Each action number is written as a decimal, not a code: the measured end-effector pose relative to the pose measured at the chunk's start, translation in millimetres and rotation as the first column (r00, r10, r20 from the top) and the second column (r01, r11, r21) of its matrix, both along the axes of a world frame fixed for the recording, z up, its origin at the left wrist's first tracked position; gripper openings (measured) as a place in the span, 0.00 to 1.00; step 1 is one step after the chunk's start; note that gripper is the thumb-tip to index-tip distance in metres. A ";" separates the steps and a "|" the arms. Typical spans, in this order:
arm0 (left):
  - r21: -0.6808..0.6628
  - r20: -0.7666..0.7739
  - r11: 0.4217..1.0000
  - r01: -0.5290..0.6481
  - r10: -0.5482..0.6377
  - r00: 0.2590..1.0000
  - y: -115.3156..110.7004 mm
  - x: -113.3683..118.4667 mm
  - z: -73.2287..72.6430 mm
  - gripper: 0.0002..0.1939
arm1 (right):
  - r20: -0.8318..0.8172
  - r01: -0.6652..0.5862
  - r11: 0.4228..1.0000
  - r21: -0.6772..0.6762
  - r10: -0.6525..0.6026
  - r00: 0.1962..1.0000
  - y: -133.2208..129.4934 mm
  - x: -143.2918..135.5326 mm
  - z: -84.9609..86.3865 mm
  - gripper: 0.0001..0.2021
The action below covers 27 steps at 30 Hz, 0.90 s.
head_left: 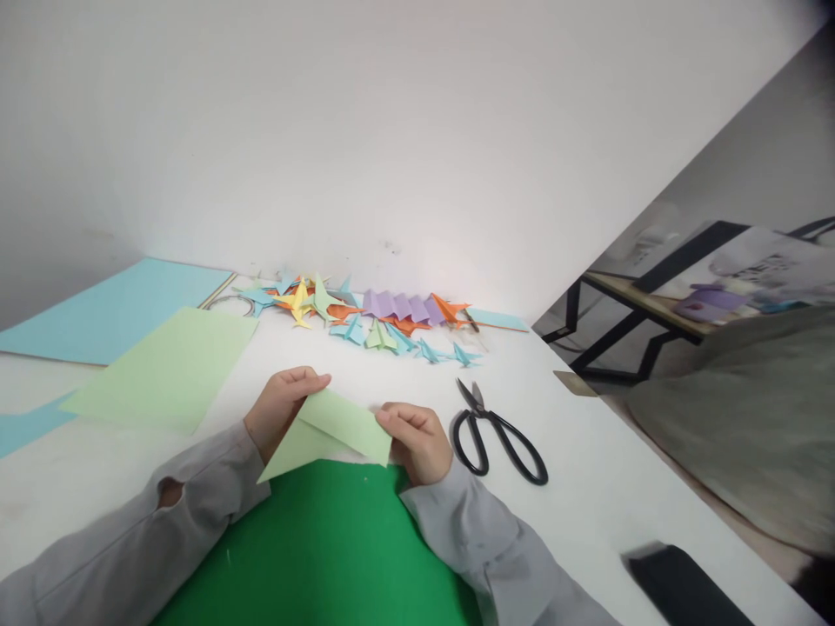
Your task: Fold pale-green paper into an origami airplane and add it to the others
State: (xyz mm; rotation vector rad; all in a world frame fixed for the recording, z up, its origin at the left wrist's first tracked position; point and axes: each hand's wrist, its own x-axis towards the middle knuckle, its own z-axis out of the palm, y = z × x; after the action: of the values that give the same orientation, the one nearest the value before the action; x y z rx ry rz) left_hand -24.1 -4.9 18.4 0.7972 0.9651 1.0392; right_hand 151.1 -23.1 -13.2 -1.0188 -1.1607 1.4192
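Observation:
A folded light green paper [332,426] is held up between my two hands, above the near part of the table. My left hand [280,407] pinches its upper left edge with the thumb on top. The paper's right end is gripped by my right hand [417,436], thumb in front and fingers curled behind. One flap lies over the rest, and a pointed corner hangs toward the lower left. Beneath the paper and the hands is a green surface [319,548]. Black-handled scissors [479,413] lie with blades parted, to the right of my right hand.
Folded paper pieces in several colours [378,317] line the wall. Light green sheets [170,369] and a blue sheet [123,309] lie at the left. A black object [684,582] rests near the right edge of the white table [574,522]; another table [645,300] stands beyond.

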 end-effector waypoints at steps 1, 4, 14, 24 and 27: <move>0.001 -0.017 1.000 0.028 -0.028 0.999 -0.7 0.8 -1.0 0.18 | 0.018 -0.028 1.000 0.005 0.028 0.999 -1.3 0.0 0.7 0.17; 0.044 -0.084 0.989 0.142 -0.138 0.987 -3.1 3.5 -5.6 0.17 | 0.095 -0.116 0.993 0.006 0.115 0.989 -3.2 1.0 2.9 0.15; 0.211 -0.398 0.915 0.343 -0.240 0.886 -3.5 2.1 -8.5 0.11 | 0.291 -0.112 0.977 0.183 0.055 0.955 -2.8 -2.8 3.9 0.15; 0.213 -0.369 0.938 0.274 -0.182 0.911 1.7 -0.2 -5.4 0.10 | 0.315 -0.142 0.981 0.132 0.095 0.944 -5.2 -2.7 5.5 0.14; 0.135 -0.281 0.967 0.216 -0.172 0.944 2.8 -2.5 -3.0 0.10 | 0.262 -0.144 0.984 0.102 0.113 0.958 -4.2 0.3 5.6 0.13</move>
State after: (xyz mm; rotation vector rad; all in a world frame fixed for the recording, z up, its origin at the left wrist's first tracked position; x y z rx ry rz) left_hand -26.6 -2.2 15.3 1.1702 1.0126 0.8592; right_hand 151.3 -27.3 -7.5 -1.0795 -1.5071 1.3264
